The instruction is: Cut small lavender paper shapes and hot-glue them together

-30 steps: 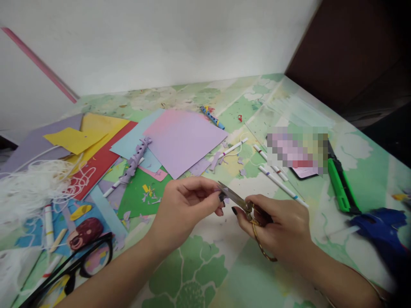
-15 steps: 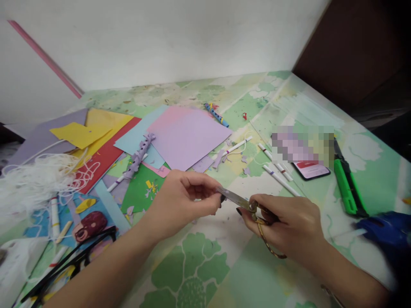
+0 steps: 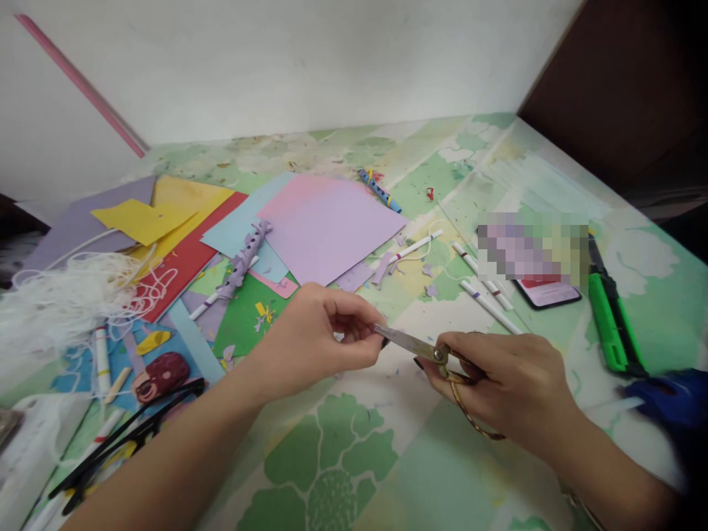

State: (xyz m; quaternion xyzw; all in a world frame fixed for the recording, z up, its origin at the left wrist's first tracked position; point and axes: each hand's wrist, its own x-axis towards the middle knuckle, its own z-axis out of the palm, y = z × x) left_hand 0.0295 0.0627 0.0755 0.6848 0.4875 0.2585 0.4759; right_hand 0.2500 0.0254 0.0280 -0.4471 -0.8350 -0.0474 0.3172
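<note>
My right hand (image 3: 509,383) is closed around the handles of a pair of scissors (image 3: 412,344), with gold-coloured loops and blades that look nearly together. The blades point left, and their tips meet the fingertips of my left hand (image 3: 326,332). Thumb and fingers of that left hand are pinched together; whatever lies between them is hidden or too small to make out. Beyond the hands lie a lilac paper sheet (image 3: 332,228) and a marker wrapped in curled, hole-punched purple paper (image 3: 243,258).
White cord (image 3: 71,302), coloured sheets, black glasses (image 3: 127,442) and a white power strip (image 3: 44,435) crowd the left. A phone (image 3: 547,291), several white markers (image 3: 490,306) and a green cutter (image 3: 613,324) lie right. A blue paper roll (image 3: 379,190) sits near the wall.
The camera view has shifted slightly, so the table items appear a little further right. Both hands keep nearly the same pose, with the scissors still at the left fingertips.
</note>
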